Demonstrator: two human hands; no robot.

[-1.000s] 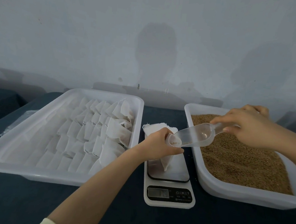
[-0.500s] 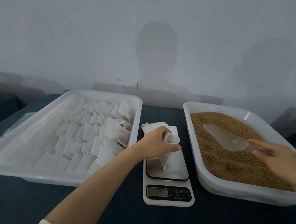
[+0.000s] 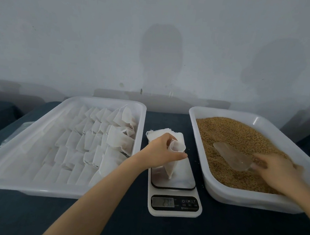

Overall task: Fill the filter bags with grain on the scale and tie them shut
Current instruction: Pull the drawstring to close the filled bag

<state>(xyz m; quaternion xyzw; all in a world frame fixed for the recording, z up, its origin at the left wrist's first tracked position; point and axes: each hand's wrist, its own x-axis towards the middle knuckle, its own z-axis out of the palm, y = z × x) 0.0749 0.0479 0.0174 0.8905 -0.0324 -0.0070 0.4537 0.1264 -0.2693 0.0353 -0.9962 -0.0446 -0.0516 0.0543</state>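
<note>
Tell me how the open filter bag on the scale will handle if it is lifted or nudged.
Probably floppy: the filter bag tapers to a limp tip, with the left hand pinching its mouth open. Likely light: thin white fabric. Unsupported, it would probably flop over on the scale.

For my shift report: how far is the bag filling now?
Done, it seems: rows of filter bags lie in the left tray. In hand: the left hand holds an open bag on the scale; the right hand grips the scoop in the grain. Left: filling, tying, the empty stack behind.
</note>
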